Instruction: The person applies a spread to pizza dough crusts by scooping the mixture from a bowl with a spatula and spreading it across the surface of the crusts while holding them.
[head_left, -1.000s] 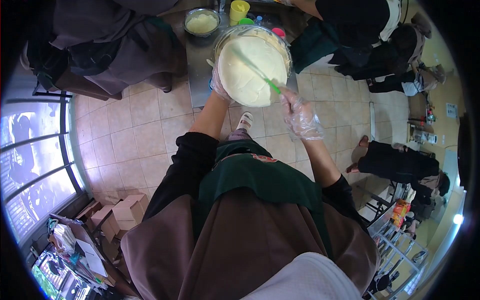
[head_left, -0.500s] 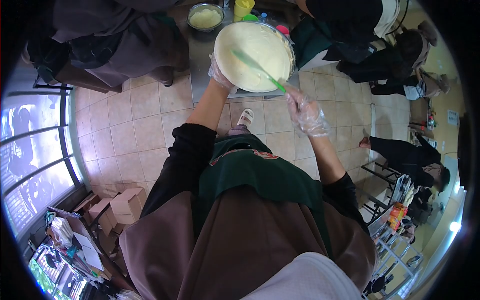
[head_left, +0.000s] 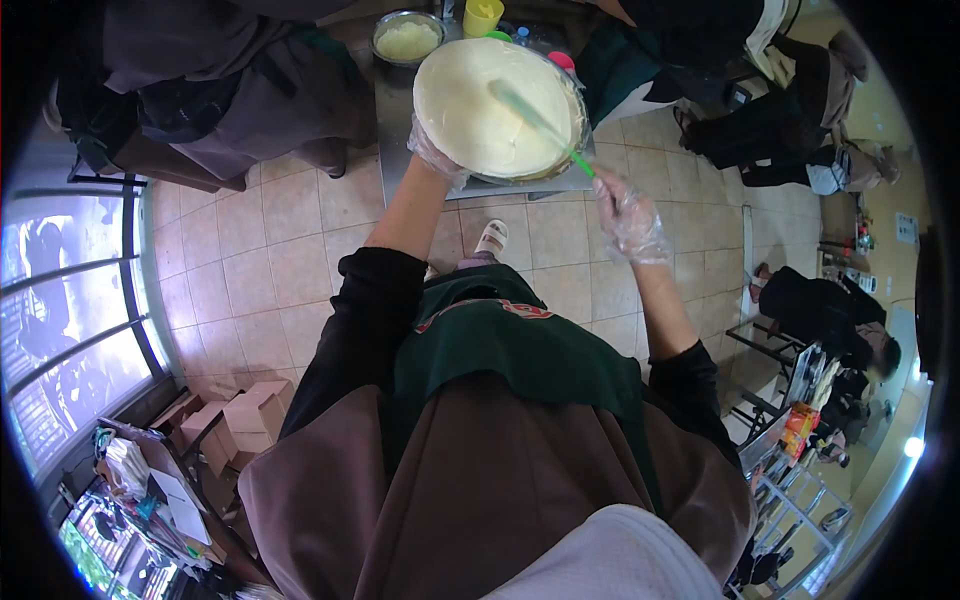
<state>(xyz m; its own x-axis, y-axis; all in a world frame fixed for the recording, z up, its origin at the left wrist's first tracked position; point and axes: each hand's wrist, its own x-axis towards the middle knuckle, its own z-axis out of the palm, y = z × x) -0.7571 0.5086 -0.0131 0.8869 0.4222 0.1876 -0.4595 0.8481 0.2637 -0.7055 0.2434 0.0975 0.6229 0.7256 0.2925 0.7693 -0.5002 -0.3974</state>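
Note:
A wide round dish of pale cream (head_left: pixel 475 140) tilts above the metal table, with a silvery rim showing on its right. My left hand (head_left: pixel 437 158), in a clear plastic glove, is closed on its lower left edge, the fingers partly hidden beneath. In my gloved right hand (head_left: pixel 630 218) is a spatula (head_left: pixel 578 160) with a bright green handle. Its blurred, cream-smeared blade lies over the upper right part of the cream; whether it touches the surface I cannot tell.
A metal bowl (head_left: pixel 408 38) with pale contents stands on the metal table (head_left: pixel 400 130). Behind the dish are a yellow cup (head_left: pixel 482 16) and a pink-red item (head_left: pixel 562 61). People stand close at left and right. Cardboard boxes (head_left: pixel 258 415) lie at lower left.
The dish has shifted slightly left and up and turned a little. My right hand has moved right, and the spatula blade has swept right and upward across the cream.

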